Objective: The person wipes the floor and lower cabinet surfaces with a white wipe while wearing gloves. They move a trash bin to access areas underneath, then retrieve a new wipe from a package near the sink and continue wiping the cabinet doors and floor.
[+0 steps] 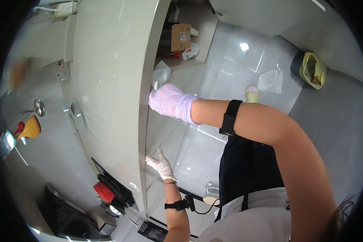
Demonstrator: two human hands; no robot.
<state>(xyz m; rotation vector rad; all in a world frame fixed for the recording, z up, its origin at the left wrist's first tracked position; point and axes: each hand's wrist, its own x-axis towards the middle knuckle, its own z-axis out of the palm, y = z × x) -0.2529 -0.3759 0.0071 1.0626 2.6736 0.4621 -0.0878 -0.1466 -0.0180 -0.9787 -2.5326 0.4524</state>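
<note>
My right hand (171, 101), in a loose pale purple glove, is at the cabinet front under the edge of the pale countertop (115, 90). A crumpled white cloth or wipe (161, 73) sticks out from its far side, and the hand appears to grip it; the fingertips are hidden. My left hand (161, 165), in a thin white glove, has its thumb and fingers apart. Its fingertips meet the counter's front edge and it holds nothing. Farther along, an open cabinet (199, 39) shows a cardboard box (181, 37) and a white and red packet (190, 51).
A bin with a yellow liner (313, 71) stands at the right, near a white sheet (270, 81) and a green slipper (252, 94) on the tiled floor. Utensils, including a wooden spatula (31, 127), are at the far left. Black and red items (104, 192) lie on the counter.
</note>
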